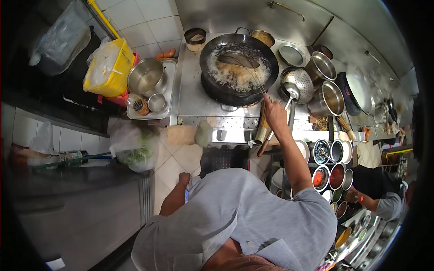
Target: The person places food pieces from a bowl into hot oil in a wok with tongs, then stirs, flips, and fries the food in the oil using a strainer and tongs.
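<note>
The grey shirt (217, 203) across the wearer's back and shoulders lies nearest the head camera. From it the right arm stretches forward over the steel stove (187, 99), and the right hand (275, 113) has its fingers wrapped around the thin handle of a skimmer (235, 60). The skimmer's head sits inside the black wok (211, 90), over pale, bubbling oil (242, 82). The left hand (184, 178) hangs low by the body, well apart from the stove; it is too small to tell whether its fingers are curled or loose.

Just right of the wok rests a perforated ladle (297, 85), its handle passing under the right forearm, and a shallow pan (291, 55) lies behind it. Two deep pots (322, 67) stand farther right. On the left, a tray (170, 86) bears a steel pot (147, 77), with a yellow basket (120, 70) beside it. A bag of greens (138, 151) lies nearer the wearer. At far right, another person's hand (353, 195) is near sauce pots (321, 165).
</note>
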Demonstrator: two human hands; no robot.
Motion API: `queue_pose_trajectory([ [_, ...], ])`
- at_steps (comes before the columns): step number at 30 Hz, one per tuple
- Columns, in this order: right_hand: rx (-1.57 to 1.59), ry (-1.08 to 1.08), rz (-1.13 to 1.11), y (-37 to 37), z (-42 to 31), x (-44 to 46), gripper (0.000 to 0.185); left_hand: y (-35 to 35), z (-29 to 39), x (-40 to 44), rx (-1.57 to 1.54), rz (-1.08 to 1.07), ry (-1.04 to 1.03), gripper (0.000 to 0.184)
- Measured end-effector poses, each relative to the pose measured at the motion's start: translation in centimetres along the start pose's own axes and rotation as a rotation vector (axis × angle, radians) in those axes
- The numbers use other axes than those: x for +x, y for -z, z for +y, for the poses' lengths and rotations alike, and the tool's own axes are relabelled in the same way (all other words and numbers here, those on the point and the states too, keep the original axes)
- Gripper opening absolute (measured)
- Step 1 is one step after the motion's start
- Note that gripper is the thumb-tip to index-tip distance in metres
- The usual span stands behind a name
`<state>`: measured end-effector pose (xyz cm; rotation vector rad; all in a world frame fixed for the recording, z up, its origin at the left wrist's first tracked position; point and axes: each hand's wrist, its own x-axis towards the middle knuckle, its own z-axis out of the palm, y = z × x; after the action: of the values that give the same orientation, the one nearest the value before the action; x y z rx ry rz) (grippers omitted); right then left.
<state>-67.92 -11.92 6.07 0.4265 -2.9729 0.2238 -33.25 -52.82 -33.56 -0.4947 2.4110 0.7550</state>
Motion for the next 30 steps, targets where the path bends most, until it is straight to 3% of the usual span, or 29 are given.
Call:
queue_pose_trajectory([
  [2, -0.022, -0.025, -0.043, 0.0, -0.3, -1.2, 0.052, 2.0, 3.0, -1.5, -0.473, 0.008, 0.321, 0.027],
  [6, 0.03, -0.077, -0.081, 1.2, -0.9, -3.1, 0.056, 1.8, 3.0, -1.5, -0.505, -0.001, 0.375, 0.031],
  [8, 0.02, -0.072, -0.102, 2.0, -1.5, -3.8, 0.049, 1.4, 2.2, -1.2, -0.302, -0.005, 0.233, 0.035],
  [13, 0.121, -0.172, -0.121, 2.1, -2.4, -2.8, 0.054, 0.7, 1.3, 0.0, -0.129, 0.003, 0.166, 0.034],
  [18, 0.064, -0.078, -0.035, -1.1, -3.7, -1.4, 0.049, 0.9, 0.6, 2.4, 0.221, -0.073, -0.082, 0.032],
  [20, -0.018, -0.035, -0.066, -1.4, -4.0, -2.1, 0.049, 0.4, 0.2, 3.0, -0.136, 0.011, -0.126, 0.026],
  [21, -0.017, -0.031, -0.068, -1.1, -4.2, -2.6, 0.049, 0.9, 0.9, 2.7, -0.138, 0.012, -0.123, 0.026],
  [23, -0.038, -0.044, -0.104, 0.4, -4.5, -3.5, 0.051, 3.5, 5.0, 1.1, -0.721, -0.023, 0.395, 0.022],
  [30, 0.012, -0.152, -0.162, 2.2, -5.1, -4.2, 0.05, 1.6, 2.3, 1.2, -0.729, 0.011, 0.416, 0.026],
])
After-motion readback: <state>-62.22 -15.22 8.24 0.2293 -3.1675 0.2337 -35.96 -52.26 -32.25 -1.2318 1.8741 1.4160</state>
